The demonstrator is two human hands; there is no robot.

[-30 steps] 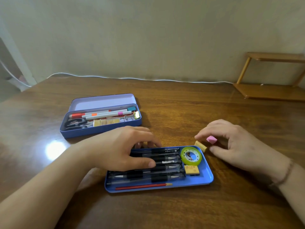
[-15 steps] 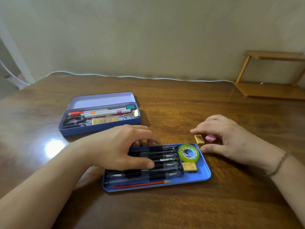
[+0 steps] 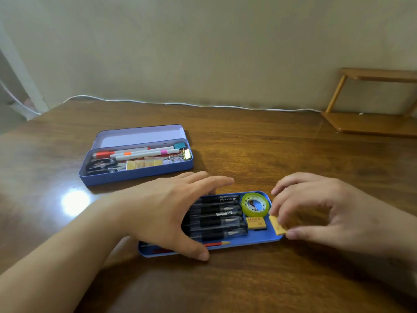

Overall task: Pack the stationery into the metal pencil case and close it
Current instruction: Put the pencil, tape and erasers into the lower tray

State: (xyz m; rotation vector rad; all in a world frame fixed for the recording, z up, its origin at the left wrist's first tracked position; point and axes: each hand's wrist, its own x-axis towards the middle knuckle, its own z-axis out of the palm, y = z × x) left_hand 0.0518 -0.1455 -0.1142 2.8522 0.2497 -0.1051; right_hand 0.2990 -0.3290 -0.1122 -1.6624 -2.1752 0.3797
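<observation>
Step in hand: loading the tray (image 3: 259,241). Right hand (image 3: 320,211) fingers (image 3: 279,213) pinch a yellow eraser (image 3: 277,225), tilted over the tray's end wall. Left hand (image 3: 167,213) lies flat, fingers straight, on the pens (image 3: 221,220). Next: seat the eraser just left of the fingers, beside the orange eraser (image 3: 256,222).

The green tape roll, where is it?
The green tape roll lies in the blue tray's far right corner, just beyond the orange eraser and right of the black pens.
</observation>
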